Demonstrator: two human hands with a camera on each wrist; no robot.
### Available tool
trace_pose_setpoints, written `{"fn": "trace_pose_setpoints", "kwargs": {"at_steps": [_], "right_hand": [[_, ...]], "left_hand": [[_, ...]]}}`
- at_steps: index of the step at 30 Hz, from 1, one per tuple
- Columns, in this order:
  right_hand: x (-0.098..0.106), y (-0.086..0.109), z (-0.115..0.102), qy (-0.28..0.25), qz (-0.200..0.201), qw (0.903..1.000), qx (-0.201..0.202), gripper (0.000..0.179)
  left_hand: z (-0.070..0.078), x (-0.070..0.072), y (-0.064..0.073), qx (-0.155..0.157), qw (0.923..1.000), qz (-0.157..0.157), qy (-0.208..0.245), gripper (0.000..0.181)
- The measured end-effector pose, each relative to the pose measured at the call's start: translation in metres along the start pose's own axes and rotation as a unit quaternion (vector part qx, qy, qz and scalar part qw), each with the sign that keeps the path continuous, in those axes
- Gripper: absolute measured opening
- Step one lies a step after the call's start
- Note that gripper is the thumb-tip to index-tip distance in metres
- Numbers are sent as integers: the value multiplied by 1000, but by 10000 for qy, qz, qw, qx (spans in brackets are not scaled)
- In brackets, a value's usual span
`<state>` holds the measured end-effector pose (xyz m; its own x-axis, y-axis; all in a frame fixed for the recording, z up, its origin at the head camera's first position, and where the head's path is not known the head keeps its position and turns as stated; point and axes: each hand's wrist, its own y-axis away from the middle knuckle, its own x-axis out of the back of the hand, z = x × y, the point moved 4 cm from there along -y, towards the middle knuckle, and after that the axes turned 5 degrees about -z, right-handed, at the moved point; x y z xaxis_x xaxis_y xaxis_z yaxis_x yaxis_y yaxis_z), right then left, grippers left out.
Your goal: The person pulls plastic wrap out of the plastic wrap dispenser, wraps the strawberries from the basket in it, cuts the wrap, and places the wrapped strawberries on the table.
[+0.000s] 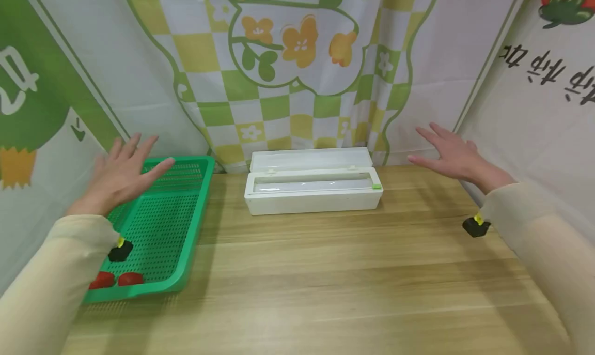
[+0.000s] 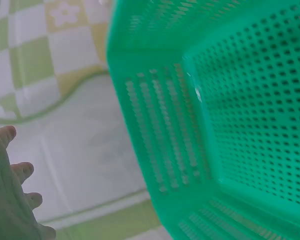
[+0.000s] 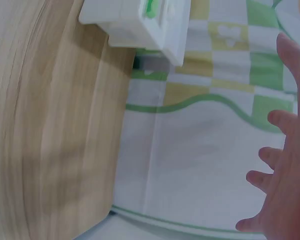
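Observation:
My left hand (image 1: 122, 175) is held up over the green plastic basket (image 1: 197, 231), its fingers spread and nothing in it. The basket has perforated sides and floor; two red objects (image 1: 130, 279) lie at its near end, their kind unclear and one partly hidden by my sleeve. On the right, my right hand (image 1: 457, 156) hovers above the table's far right part, fingers extended and holding nothing. Between the hands, at the back, stands a long white box (image 1: 313, 202) with its lid (image 1: 311, 160) raised. A roll of film or pale sheet (image 1: 313, 185) seems to lie inside, and a small green slider (image 1: 376, 186) sits on its right end.
The wooden table (image 1: 334, 272) runs up to a checked, flowered curtain (image 1: 260, 107) behind the box. Printed cloth walls (image 1: 534, 122) close in both sides. A small black device (image 1: 476, 226) hangs at each wrist.

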<state>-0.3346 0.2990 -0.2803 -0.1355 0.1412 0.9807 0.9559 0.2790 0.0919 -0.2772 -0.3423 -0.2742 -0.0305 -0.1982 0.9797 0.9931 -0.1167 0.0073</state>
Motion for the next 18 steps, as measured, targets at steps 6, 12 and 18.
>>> {"fn": "trace_pose_setpoints", "kwargs": {"at_steps": [6,12,18], "right_hand": [[3,5,-22,-12,253,9980,579,81],[-7,4,-42,-343,666,9903,1168,60],[-26,-6,-56,-694,701,9842,1474,42]], "left_hand": [[39,5,-1,-525,9983,265,-1,81],[85,-3,-8,-1335,9907,226,168,74],[119,-27,-22,-1886,9817,-178,188,63]]}}
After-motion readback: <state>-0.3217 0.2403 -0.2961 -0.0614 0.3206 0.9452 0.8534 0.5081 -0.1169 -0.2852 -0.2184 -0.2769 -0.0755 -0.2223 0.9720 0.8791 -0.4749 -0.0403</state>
